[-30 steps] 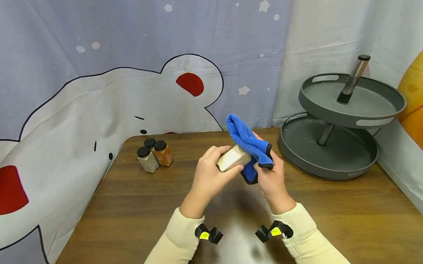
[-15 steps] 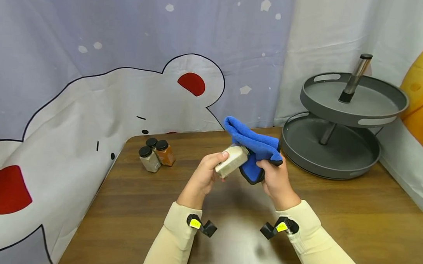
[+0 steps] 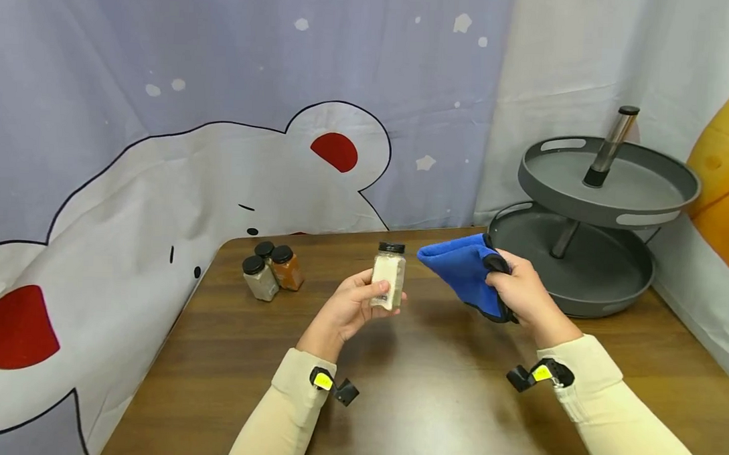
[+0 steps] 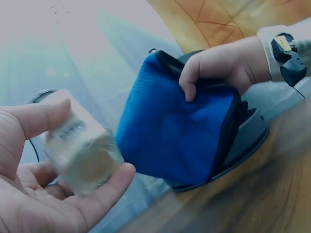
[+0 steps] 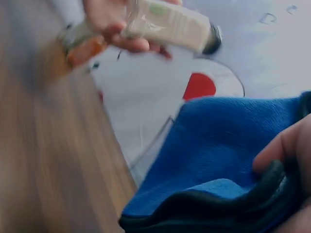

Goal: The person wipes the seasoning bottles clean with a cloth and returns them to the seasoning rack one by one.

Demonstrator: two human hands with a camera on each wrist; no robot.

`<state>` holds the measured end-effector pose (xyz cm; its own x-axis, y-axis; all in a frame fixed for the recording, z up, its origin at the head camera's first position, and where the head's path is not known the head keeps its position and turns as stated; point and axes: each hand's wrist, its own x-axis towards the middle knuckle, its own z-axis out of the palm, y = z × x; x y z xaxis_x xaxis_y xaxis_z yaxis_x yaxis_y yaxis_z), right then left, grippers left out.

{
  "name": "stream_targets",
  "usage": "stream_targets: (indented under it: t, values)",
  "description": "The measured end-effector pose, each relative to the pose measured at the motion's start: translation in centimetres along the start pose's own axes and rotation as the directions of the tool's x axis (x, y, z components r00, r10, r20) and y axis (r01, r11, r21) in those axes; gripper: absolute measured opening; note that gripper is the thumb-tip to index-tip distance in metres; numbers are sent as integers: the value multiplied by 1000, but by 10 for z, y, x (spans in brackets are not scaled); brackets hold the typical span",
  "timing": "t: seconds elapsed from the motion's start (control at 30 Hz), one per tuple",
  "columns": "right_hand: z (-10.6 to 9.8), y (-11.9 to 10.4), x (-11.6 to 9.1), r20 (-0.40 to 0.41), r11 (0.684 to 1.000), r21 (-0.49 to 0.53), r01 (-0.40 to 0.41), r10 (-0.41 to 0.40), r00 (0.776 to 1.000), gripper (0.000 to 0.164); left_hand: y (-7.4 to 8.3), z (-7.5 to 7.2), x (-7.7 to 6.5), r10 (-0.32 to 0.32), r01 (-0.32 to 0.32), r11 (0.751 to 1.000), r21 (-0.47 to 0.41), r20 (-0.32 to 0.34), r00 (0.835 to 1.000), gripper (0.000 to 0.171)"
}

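Note:
My left hand (image 3: 352, 306) grips a glass spice jar (image 3: 389, 276) by its lower half, above the table. The jar is upright, with pale powder inside and a black lid on top. In the left wrist view the jar's base (image 4: 95, 165) faces the camera, between thumb and fingers. To the right, my right hand (image 3: 526, 292) pinches a folded blue cloth (image 3: 468, 271) with black edging by one end. The cloth's free end points toward the jar, with a gap between them in the head view. Part of the right hand's fingers is hidden behind the cloth.
Three more spice jars (image 3: 288, 270) with black lids stand close together at the table's back left, one orange inside. A two-tier grey round rack (image 3: 606, 212) with a metal post stands at the back right. A printed curtain (image 3: 179, 181) hangs behind the wooden table (image 3: 226, 377).
The cloth has come off the jar and moved right with my right hand. My left hand has turned the jar from tilted to upright, lid up.

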<state>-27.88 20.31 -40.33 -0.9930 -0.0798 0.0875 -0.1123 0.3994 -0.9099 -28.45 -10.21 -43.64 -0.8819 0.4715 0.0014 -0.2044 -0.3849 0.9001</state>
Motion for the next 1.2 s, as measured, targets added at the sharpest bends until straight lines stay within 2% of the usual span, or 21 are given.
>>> stream_targets:
  t: [0.07,0.13,0.17,0.27,0.33,0.4,0.43,0.53,0.7,0.8,0.87,1.07,1.2]
  values:
    - [-9,2,0,33,979,-197,58,-52,998,53,0,-1,-1,2,-2,1000,-5,-36,999,46]
    - [-14,7,-1,78,926,-349,142,-122,989,50,-1,-2,-2,16,-16,1000,9,-79,997,48]
    - [-14,10,-3,108,899,-394,192,-163,981,52,-1,-3,-3,24,-22,1000,20,-104,994,49]
    - [-11,23,-9,213,796,-490,356,-287,934,55,-2,-5,-4,57,-45,996,81,-159,986,50]
    - [-8,32,-15,283,731,-523,439,-336,898,62,-2,-6,-4,76,-55,991,118,-181,981,51]
    - [-5,37,-23,341,684,-539,491,-356,870,66,-1,-8,-4,93,-65,987,150,-192,977,53]
    - [-5,39,-27,365,671,-539,509,-359,859,67,-1,-8,-4,101,-70,985,160,-194,976,54]
    - [-3,43,-38,408,653,-542,529,-345,845,68,-1,-9,-3,116,-80,981,178,-200,973,56]
    - [0,49,-56,487,659,-547,517,-252,837,68,-2,-10,-1,124,-79,976,205,-217,968,56]
    - [3,54,-66,529,651,-554,519,-207,823,71,-2,-12,0,123,-75,975,210,-226,966,56]
    - [6,57,-72,542,645,-560,520,-189,819,73,-2,-13,0,123,-74,975,211,-229,966,56]
    - [10,57,-91,548,639,-589,494,-133,826,77,1,-14,-1,130,-84,976,201,-227,965,54]
    - [12,56,-101,574,630,-600,494,-91,814,75,2,-16,-2,132,-86,975,205,-221,966,53]
